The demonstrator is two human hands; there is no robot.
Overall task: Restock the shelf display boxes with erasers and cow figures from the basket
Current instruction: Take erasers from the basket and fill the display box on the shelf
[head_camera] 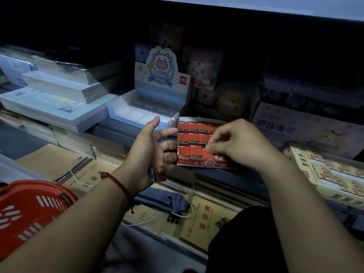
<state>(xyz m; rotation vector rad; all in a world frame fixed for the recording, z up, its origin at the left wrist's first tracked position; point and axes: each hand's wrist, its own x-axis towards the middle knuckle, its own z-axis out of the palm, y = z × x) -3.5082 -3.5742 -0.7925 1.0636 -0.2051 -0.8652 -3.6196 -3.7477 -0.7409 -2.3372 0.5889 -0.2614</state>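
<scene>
A red eraser display box (199,161) sits on the shelf edge, filled with rows of red 2B erasers (194,137). My right hand (236,142) pinches one eraser at the box's front right row. My left hand (151,148) is at the box's left side, holding a few wrapped red erasers (157,175) in its palm with the lower fingers curled, thumb and forefinger extended. Behind stands the blue "Lucky Cow" display box (122,113), its tray mostly white inside. The red basket (29,209) sits at lower left.
Stacks of notebooks (59,91) fill the shelf's left. A bandage box (295,127) and a cream eraser box (331,176) stand on the right. Exercise books and a blue pouch (167,201) lie on the lower shelf. The shelf back is dark.
</scene>
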